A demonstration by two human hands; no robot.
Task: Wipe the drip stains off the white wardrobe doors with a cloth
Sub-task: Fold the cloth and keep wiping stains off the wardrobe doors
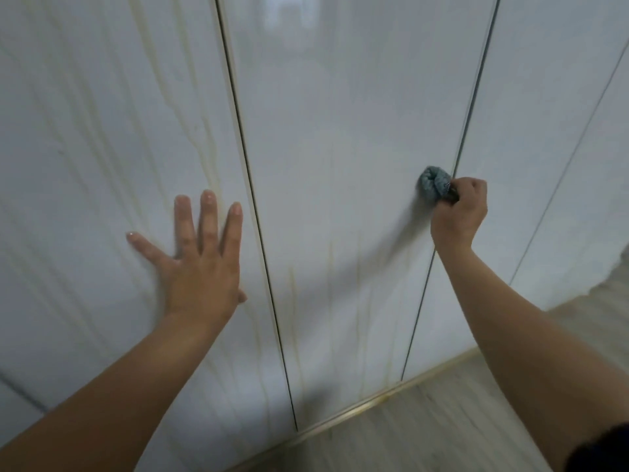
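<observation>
right hand (459, 212) hides most of the cloth (433, 183).

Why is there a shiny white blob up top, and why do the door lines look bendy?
In the head view the blob is light glaring off the glossy middle door; the gaps between doors lean and bow from the wide lens; the cloth in the right hand throws a soft, smeared shadow.

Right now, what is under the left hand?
The left hand lies flat on the left wardrobe door, among yellowish drip stains. Whether stains continue beneath the palm is hidden.
</observation>
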